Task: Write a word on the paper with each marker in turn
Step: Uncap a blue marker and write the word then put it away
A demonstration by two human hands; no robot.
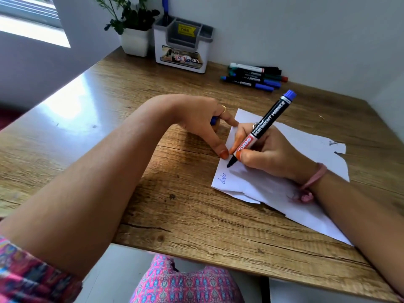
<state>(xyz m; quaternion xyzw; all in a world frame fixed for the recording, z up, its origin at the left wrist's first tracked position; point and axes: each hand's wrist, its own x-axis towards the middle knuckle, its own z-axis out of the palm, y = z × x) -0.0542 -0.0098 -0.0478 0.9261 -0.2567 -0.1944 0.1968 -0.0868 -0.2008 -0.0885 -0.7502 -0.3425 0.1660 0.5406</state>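
It looked like a small writing corner in a home or a modest office. A wood-grain laminate table [170, 206] was pushed into the angle of two plain white walls [306, 29]. At its far edge stood a white and grey plastic desk organiser [182, 45] with a yellow price sticker, holding a blue pen [165, 5], beside a small green plant in a square white pot [133, 29]. Daylight came from a window [28, 9] at the upper left and shone on the tabletop.

A black, blue-ended marker [263, 127] is held tilted, tip on the white paper [306, 149] bearing one blue word; spare markers [253, 77] are piled beyond.
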